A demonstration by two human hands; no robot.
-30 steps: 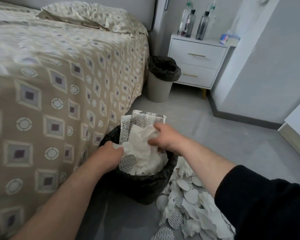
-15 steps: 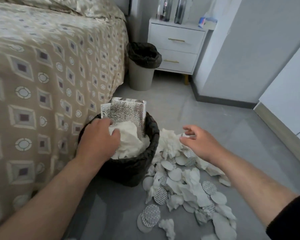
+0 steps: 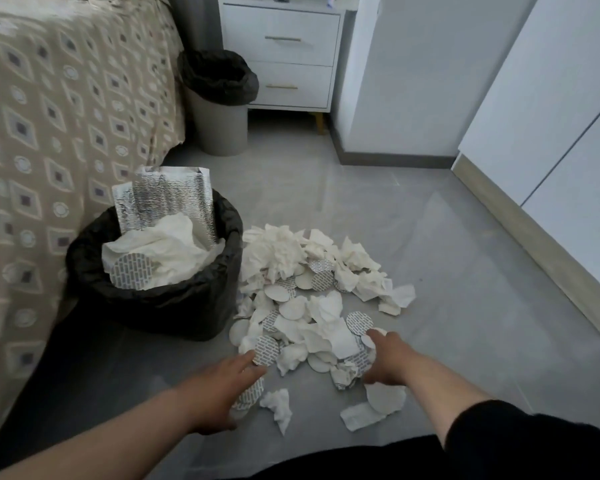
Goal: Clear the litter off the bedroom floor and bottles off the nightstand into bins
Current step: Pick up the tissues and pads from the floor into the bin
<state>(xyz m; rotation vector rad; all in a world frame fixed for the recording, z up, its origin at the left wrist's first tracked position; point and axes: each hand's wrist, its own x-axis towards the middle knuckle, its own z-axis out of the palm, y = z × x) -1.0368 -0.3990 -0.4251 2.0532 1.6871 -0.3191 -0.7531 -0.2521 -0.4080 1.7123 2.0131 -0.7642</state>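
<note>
A pile of litter (image 3: 312,296), crumpled white tissues and round patterned paper discs, lies on the grey floor. Beside it on the left stands a black-lined bin (image 3: 160,299) stuffed with tissues and silver foil bags (image 3: 172,202). My left hand (image 3: 219,393) reaches over the near left edge of the pile, fingers spread above two discs, holding nothing. My right hand (image 3: 385,355) is lowered onto the near right edge of the pile, fingers touching tissues and discs. The nightstand (image 3: 281,53) stands at the back; only the bottoms of the things on top of it show.
A second bin (image 3: 219,98), grey with a black liner, stands between the bed (image 3: 49,133) and the nightstand. The bed runs along the left. White cupboard doors (image 3: 551,133) line the right. Bare grey floor lies right of the pile.
My left hand has left the full bin and come down to the near side of the pile. My right hand moved from the pile's far part to its near right edge. The view tilted down.
</note>
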